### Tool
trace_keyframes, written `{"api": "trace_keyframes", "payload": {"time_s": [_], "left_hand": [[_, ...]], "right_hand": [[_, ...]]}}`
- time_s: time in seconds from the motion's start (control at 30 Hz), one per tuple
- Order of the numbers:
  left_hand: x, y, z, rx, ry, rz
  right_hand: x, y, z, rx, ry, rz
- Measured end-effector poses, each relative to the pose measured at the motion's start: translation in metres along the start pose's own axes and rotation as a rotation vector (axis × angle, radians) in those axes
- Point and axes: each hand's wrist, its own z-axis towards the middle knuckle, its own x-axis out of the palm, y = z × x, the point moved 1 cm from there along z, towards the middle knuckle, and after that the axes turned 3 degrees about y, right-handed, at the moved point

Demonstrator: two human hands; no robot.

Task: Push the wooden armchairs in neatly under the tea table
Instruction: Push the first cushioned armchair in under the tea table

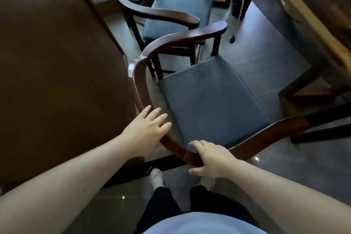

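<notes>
A dark wooden armchair (139, 85) with a curved back rail and a blue-grey seat cushion (210, 100) stands right in front of me, its seat facing the tea table (296, 11) at the right. My left hand (148, 131) grips the back rail on its left part, fingers over the top. My right hand (210, 157) holds the same rail at its nearest point, thumb underneath. A second armchair (157, 10) with the same kind of cushion stands behind the first, further from me.
A tall brown cabinet (57, 62) closes off the left side. A dark cylindrical bin (243, 0) with a pale hose running into it stands on the tiled floor beside the table. The table's dark leg and foot rail (303, 85) are at the right.
</notes>
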Motion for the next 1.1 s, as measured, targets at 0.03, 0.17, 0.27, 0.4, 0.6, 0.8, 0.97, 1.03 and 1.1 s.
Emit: {"api": "trace_keyframes", "payload": {"time_s": [0.03, 0.17, 0.27, 0.4, 0.6, 0.8, 0.97, 1.03, 1.1], "left_hand": [[0.0, 0.006, 0.002, 0.013, -0.001, 0.036], [0.013, 0.035, 0.01, 0.104, -0.005, 0.103], [0.026, 0.054, 0.013, 0.217, -0.064, 0.146], [0.035, 0.081, 0.033, 0.305, -0.183, 0.149], [0.022, 0.087, 0.05, 0.372, -0.152, 0.164], [0.015, 0.068, 0.055, 0.393, -0.185, 0.134], [-0.008, 0.016, 0.068, 0.436, -0.198, 0.117], [-0.015, -0.007, 0.072, 0.442, -0.194, 0.113], [-0.02, -0.027, 0.078, 0.441, -0.195, 0.101]], "right_hand": [[0.004, 0.005, 0.004, 0.008, 0.011, 0.015], [0.018, 0.018, 0.021, 0.053, 0.021, 0.014], [0.024, 0.023, 0.034, 0.12, 0.005, -0.027], [0.026, 0.031, 0.046, 0.26, -0.009, -0.035], [0.023, 0.04, 0.048, 0.363, -0.036, -0.072], [0.018, 0.02, 0.034, 0.361, 0.027, -0.086], [0.007, -0.019, -0.008, 0.419, 0.062, -0.101], [0.005, -0.035, -0.025, 0.432, 0.08, -0.1], [0.001, -0.052, -0.038, 0.44, 0.11, -0.101]]}}
